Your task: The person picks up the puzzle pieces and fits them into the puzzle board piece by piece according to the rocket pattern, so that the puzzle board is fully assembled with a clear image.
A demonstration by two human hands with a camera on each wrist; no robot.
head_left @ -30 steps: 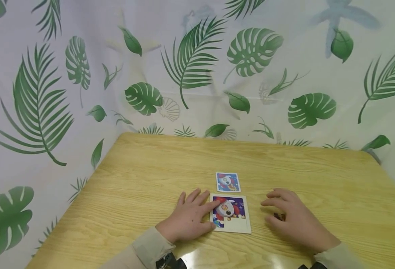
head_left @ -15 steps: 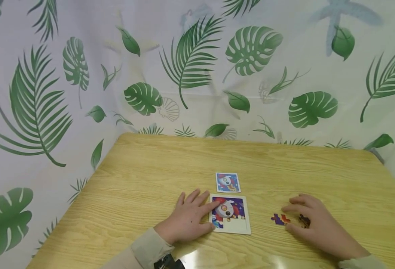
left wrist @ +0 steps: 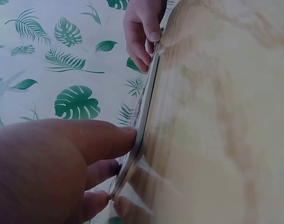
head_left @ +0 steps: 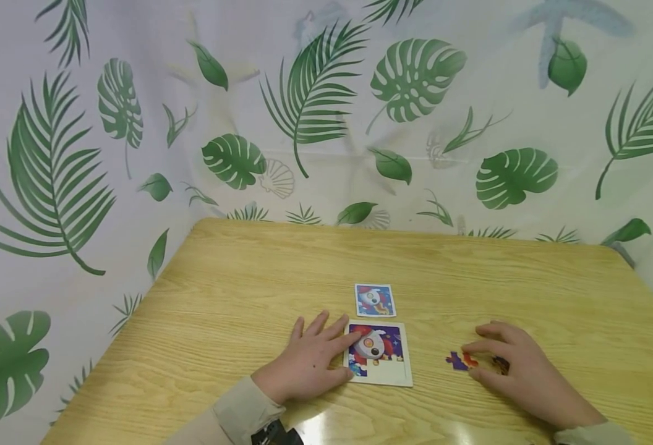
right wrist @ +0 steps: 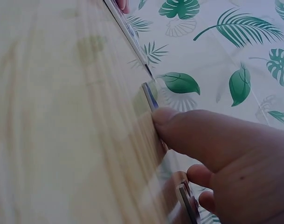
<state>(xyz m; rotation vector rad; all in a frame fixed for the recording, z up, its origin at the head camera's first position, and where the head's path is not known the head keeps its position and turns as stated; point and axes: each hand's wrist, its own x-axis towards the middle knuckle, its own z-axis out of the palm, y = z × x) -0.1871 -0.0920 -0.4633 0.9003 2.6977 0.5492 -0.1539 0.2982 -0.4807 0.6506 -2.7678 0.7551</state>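
Note:
My left hand point(head_left: 310, 364) rests with spread fingers at the left side of a jigsaw board point(head_left: 388, 374). Its index finger lies on the picture, its thumb on the board's edge. The upper part shows a white and red cartoon figure; the lower right is bare. To the right, my right hand point(head_left: 527, 371) pinches a purple and red puzzle piece point(head_left: 457, 361) between thumb and index finger, flat at the table. In the right wrist view the thumb touches this piece's edge. A darker puzzle piece point(head_left: 501, 366) lies beneath the right palm, partly hidden.
A small picture card point(head_left: 375, 301) with a similar figure lies just behind the board. The wooden table point(head_left: 260, 266) meets a leaf-printed cloth point(head_left: 326, 185) at the back and left.
My right hand has moved right, away from the board, uncovering the purple and red puzzle piece. Its thumb and index finger have since come onto that piece. My left hand stays on the board.

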